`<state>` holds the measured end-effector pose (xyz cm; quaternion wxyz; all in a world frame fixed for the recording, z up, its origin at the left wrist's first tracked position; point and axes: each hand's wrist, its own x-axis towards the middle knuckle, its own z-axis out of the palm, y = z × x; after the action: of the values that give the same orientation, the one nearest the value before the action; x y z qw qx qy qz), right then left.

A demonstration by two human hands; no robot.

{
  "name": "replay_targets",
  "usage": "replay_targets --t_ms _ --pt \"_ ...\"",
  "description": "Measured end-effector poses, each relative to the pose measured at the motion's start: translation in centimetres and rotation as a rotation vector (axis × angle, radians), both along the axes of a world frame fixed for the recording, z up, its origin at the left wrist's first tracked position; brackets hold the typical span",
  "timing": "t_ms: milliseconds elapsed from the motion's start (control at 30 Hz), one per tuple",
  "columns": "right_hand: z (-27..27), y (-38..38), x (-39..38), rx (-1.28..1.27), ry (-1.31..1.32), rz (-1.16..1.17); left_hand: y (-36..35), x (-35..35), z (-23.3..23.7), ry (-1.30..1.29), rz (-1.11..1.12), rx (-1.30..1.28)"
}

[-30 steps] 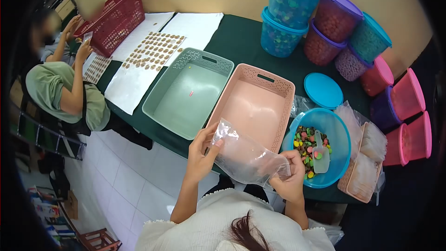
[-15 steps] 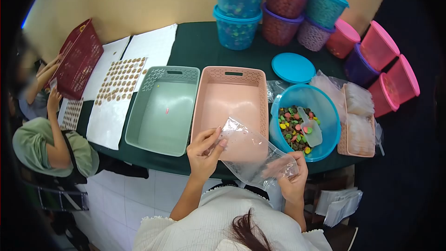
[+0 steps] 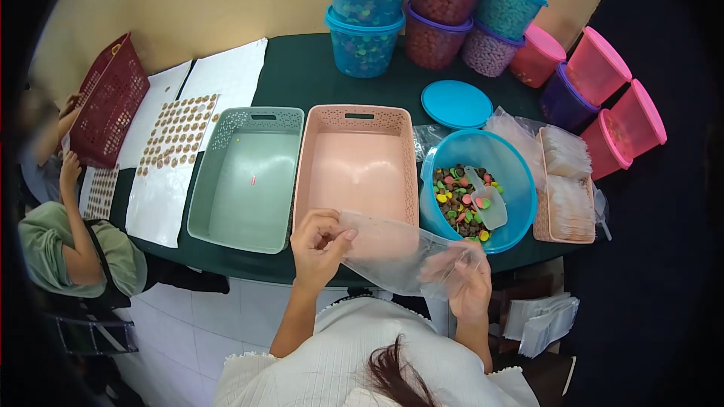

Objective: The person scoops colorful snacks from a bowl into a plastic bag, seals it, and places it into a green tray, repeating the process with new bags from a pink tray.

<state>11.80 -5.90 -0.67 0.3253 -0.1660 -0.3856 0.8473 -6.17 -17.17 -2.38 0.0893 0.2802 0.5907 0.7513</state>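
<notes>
A clear plastic bag [image 3: 392,260] is stretched between my two hands in front of the pink basket. My left hand [image 3: 320,245] pinches one end of it between thumb and fingers. At the other end, my right hand [image 3: 469,283] grips the plastic, with some fingers seen through the film. The pink basket [image 3: 358,173] shows a bare bottom. Just beyond my right hand stands a blue tub [image 3: 520,203] of mixed colourful candies [image 3: 456,200], with a clear scoop [image 3: 489,209] lying in them. No contents can be made out in the bag.
Left of the pink basket sits a green basket [image 3: 245,181] with small bits inside. A blue lid [image 3: 456,104], a basket of plastic bags [image 3: 566,203] and stacked lidded tubs [image 3: 366,19] occupy the back and right. Two people work at left near a maroon basket [image 3: 113,102].
The bag has been pulled flatter between my hands, and my right hand has turned. My view has shifted slightly, so the table's things appear further left.
</notes>
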Motion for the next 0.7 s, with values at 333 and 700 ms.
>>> replay_targets --t_ms 333,700 --pt "1.3 4.4 1.5 0.389 -0.376 0.289 0.6 -0.1 -0.4 0.305 0.098 -0.154" --pt "1.3 12.6 4.0 0.621 -0.205 0.337 4.1 6.0 1.1 0.173 0.098 -0.003"
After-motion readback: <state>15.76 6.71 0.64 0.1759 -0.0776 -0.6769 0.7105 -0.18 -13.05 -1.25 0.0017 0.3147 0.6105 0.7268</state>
